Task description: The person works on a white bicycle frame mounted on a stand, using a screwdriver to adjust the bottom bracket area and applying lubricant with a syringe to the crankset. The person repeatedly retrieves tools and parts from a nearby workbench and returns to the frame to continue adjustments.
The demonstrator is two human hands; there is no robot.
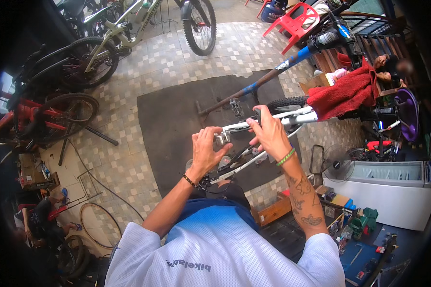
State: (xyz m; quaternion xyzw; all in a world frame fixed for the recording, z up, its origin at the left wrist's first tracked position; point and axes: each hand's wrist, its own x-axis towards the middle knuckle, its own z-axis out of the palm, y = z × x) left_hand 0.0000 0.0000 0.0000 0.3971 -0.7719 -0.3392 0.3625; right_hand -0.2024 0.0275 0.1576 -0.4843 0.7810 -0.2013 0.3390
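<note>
Mesh shirt (225, 253), tubular frame (307, 115), nubby towel (345, 93)

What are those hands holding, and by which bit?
The left hand holds a small silver metal part by its edges, near the white frame. The right hand touches something dark; its hold can't be told.

The left forearm (170, 205) and tattooed right forearm (304, 205) extend forward and converge from spread elbows, the left hand (206, 153) curled with thumb opposed to fingers, the right hand (273, 136) slightly farther forward, thumb and index finger near each other.
</note>
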